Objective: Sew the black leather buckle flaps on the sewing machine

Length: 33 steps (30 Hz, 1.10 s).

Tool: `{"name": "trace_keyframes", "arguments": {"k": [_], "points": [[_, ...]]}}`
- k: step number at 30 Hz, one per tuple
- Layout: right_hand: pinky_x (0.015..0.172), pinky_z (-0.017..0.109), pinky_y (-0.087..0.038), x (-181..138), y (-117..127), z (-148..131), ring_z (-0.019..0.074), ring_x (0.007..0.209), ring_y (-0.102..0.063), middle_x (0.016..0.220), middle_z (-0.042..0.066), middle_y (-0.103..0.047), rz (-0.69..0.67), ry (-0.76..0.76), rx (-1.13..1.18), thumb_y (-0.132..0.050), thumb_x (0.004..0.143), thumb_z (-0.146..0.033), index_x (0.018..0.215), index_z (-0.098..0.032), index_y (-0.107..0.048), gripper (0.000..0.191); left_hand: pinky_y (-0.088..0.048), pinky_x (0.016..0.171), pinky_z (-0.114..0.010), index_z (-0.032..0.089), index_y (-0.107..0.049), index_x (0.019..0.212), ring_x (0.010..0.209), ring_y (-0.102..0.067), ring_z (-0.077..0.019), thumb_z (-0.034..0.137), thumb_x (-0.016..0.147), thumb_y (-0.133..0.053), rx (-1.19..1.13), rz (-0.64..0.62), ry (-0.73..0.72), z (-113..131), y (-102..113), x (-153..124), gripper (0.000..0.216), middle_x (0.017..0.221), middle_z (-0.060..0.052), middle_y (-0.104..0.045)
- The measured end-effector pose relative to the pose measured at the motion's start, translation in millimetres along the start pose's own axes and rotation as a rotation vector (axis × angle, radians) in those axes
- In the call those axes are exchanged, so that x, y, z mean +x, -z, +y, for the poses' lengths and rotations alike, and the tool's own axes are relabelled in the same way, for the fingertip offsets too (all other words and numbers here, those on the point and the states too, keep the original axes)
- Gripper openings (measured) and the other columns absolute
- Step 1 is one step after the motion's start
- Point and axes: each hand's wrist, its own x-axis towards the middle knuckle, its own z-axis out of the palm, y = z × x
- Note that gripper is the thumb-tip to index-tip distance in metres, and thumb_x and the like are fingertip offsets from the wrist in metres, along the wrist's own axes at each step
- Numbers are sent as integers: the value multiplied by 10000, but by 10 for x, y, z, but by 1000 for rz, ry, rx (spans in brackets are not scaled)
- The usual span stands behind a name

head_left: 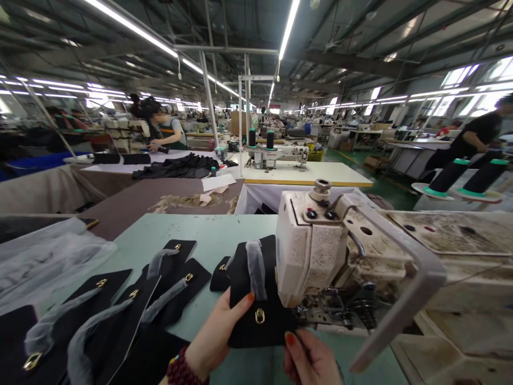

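Right now both hands grip one black fabric piece (pixel 256 299) with a gold ring (pixel 259 316) at its lower middle, feeding its right edge under the head of the sewing machine (pixel 312 256). The left hand (pixel 216 337) comes up from the lower edge, thumb pressed flat on the piece's left face, a beaded bracelet (pixel 182 369) at the wrist. The right hand (pixel 310 361) pinches the bottom edge just right of the ring, thumb tip on the fabric, fingers curled below; neither hand is slack. A strip of grey sheer tape (pixel 256 267) lies up the piece, above the left thumb. By my reading, the step is positioning the piece at the needle, which is hidden behind the machine head; the next move would call for keeping the edge square and fingertips clear of the foot. Left of the left hand, more black pieces (pixel 120 305) with rings lie overlapped on the pale green table (pixel 192 230).
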Motion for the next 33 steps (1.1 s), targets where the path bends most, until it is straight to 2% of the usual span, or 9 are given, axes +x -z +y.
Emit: {"name": "trace_keyframes", "arguments": {"k": [5, 9, 15, 19, 22, 24, 26, 29, 33], "points": [[459, 188, -333, 35, -1, -4, 108, 452, -460, 531, 34, -494, -83, -34, 193, -494, 791, -835, 614, -142, -594, 722, -580, 872, -377, 162, -641, 1172, 952, -730, -275, 280, 760, -804, 31, -37, 11, 74, -24, 152, 458, 1063, -101, -766], [439, 190, -373, 36, -8, 0, 104, 461, -440, 558, 36, -513, -71, -35, 265, -583, 741, -822, 677, -139, -642, 689, -578, 877, -379, 156, -658, 1139, 945, -730, -272, 275, 785, -781, 68, -61, 9, 129, -36, 166, 394, 1048, -94, -770], [415, 170, -352, 29, -47, -1, 76, 423, -441, 586, 23, -535, -59, -24, 363, -580, 800, -768, 703, -145, -562, 630, -594, 831, -365, 147, -648, 1167, 929, -733, -273, 279, 776, -784, 94, -33, -7, 134, -50, 170, 435, 1062, -105, -764], [406, 144, -349, 17, -56, -5, 61, 409, -449, 573, 15, -516, -42, -7, 332, -560, 809, -774, 713, -129, -535, 653, -596, 800, -333, 152, -646, 1164, 889, -735, -248, 273, 793, -768, 120, -6, 11, 126, -29, 143, 409, 1040, -99, -766], [402, 132, -336, 2, -57, -41, 54, 403, -442, 549, 16, -517, -26, -14, 332, -562, 801, -781, 704, -118, -533, 671, -587, 736, -264, 153, -674, 1117, 860, -722, -210, 272, 790, -770, 142, -121, 35, 144, 31, 85, 361, 1028, -94, -758], [399, 129, -323, -10, -62, -81, 51, 398, -430, 531, 16, -520, -20, -44, 373, -586, 773, -789, 705, -111, -543, 683, -549, 568, -192, 134, -697, 1073, 744, -709, -176, 294, 781, -776, 240, -240, 122, 166, 77, 50, 343, 958, -102, -755], [399, 126, -315, -20, -73, -115, 48, 399, -430, 537, 21, -537, -5, -63, 398, -607, 749, -792, 727, -99, -567, 695, -450, 427, -133, 103, -717, 1008, 593, -666, -130, 319, 773, -779, 387, -300, 190, 187, 108, 37, 326, 839, -103, -745], [398, 122, -309, -26, -101, -122, 43, 400, -428, 545, 25, -547, 29, -61, 406, -618, 740, -790, 724, -91, -570, 701, -413, 406, -116, 77, -728, 906, 509, -617, -96, 336, 755, -788, 530, -302, 176, 197, 131, 66, 306, 733, -93, -725], [401, 125, -317, -18, -140, -62, 51, 392, -425, 505, 19, -519, 63, -47, 383, -599, 752, -798, 686, -101, -547, 701, -439, 432, -135, 82, -731, 870, 491, -600, -94, 367, 744, -788, 555, -308, 173, 166, 154, 113, 317, 666, -70, -706]]}}
